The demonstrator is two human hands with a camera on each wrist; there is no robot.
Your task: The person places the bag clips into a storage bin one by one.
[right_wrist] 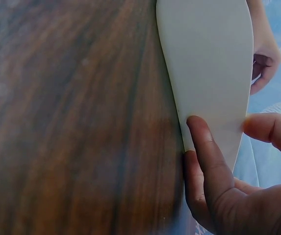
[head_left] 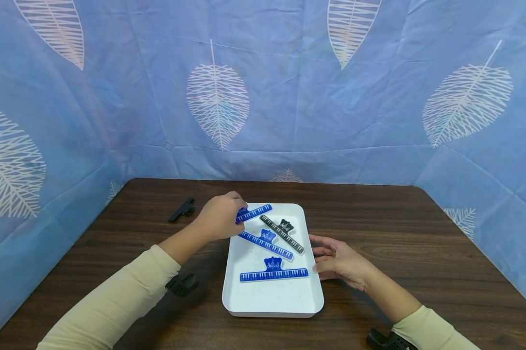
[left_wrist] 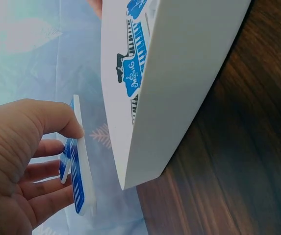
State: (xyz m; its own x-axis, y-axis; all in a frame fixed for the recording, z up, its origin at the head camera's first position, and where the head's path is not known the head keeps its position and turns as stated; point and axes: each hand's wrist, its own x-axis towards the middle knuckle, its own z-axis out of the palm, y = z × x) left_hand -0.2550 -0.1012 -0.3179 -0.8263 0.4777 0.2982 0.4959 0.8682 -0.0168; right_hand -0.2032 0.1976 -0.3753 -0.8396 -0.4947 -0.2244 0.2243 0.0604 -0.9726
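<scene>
My left hand (head_left: 221, 216) holds a blue music clip with a piano-key strip (head_left: 254, 213) over the far left corner of the white tray (head_left: 271, 301). In the left wrist view its thumb presses the back of the strip (left_wrist: 77, 171) and the fingers lie on the other side. Inside the tray are a black keyboard clip (head_left: 282, 234), a slanted blue clip (head_left: 266, 245) and a level blue clip (head_left: 273, 275). My right hand (head_left: 343, 262) rests at the tray's right side. Its thumb touches the rim and its fingertips lie along the outer wall (right_wrist: 209, 63).
A small black clip (head_left: 182, 210) lies on the dark wooden table (head_left: 376, 214), left of the tray. Blue cloth with white leaf prints (head_left: 263, 112) hangs behind the table and along both sides.
</scene>
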